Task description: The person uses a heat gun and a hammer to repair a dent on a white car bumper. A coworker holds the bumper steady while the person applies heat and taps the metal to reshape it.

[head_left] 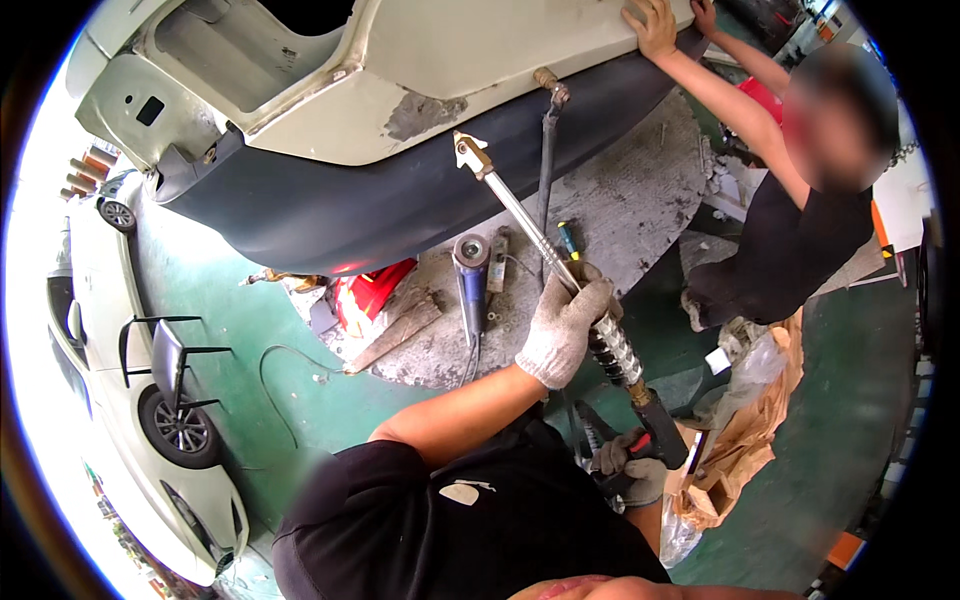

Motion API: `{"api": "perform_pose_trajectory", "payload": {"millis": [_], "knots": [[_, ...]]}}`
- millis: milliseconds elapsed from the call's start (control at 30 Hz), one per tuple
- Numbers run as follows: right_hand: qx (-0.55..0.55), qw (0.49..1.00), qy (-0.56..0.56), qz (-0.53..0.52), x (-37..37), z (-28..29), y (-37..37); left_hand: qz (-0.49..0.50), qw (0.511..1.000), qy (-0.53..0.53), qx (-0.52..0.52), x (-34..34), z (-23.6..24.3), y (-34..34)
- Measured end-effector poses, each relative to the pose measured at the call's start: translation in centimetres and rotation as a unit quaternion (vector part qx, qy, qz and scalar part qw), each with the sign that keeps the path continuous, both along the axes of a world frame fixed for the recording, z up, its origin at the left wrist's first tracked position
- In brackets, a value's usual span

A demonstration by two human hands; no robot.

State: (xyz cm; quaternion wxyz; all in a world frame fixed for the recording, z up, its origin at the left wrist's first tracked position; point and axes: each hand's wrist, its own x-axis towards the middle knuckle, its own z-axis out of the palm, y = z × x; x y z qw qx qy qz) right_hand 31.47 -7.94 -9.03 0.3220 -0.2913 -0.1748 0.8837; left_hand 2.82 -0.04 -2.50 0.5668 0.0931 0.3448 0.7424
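My left hand point(565, 330) wears a pale knit glove and closes round a long silver metal tool point(520, 215) with a brass-coloured tip, a coiled lower section and a black base. My right hand point(635, 470), gloved too and lower right, grips a black and red handle point(630, 450) near that base. The tool's tip stands just below the pale car body panel point(440, 50) and over its dark lower skirt point(350, 200). A dark hose fitting point(550, 150) hangs from the panel beside the tool. A blue power tool point(470, 280) lies on the grey board point(620, 190) beneath.
A person in black point(775, 250) at right has hands on the panel's edge. Brown paper and plastic point(760, 420) lie at lower right. A red cloth point(365, 300) is on the board. A white car point(170, 500) and black metal stand point(170, 360) are at left.
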Motion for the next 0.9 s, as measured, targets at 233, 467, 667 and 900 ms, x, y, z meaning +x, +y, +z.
{"api": "perform_pose_trajectory", "payload": {"millis": [233, 467, 667, 900], "knots": [[0.047, 0.998, -0.02, 0.034, -0.3, -1.3, -0.6, 0.006, 1.0, 0.004, -0.004, -0.5, -0.5, -1.2], [0.037, 0.998, -0.027, 0.035, -0.6, -1.6, -1.3, -0.001, 0.999, 0.041, -0.004, -0.9, -0.6, -1.1], [0.046, 0.998, -0.019, 0.037, -1.6, 0.0, 0.2, -0.003, 0.998, 0.052, 0.025, -2.3, 1.5, 0.3], [0.053, 0.998, -0.024, 0.025, -2.2, 1.8, 1.1, -0.014, 0.998, 0.023, 0.053, -3.2, 1.3, 0.9]]}}
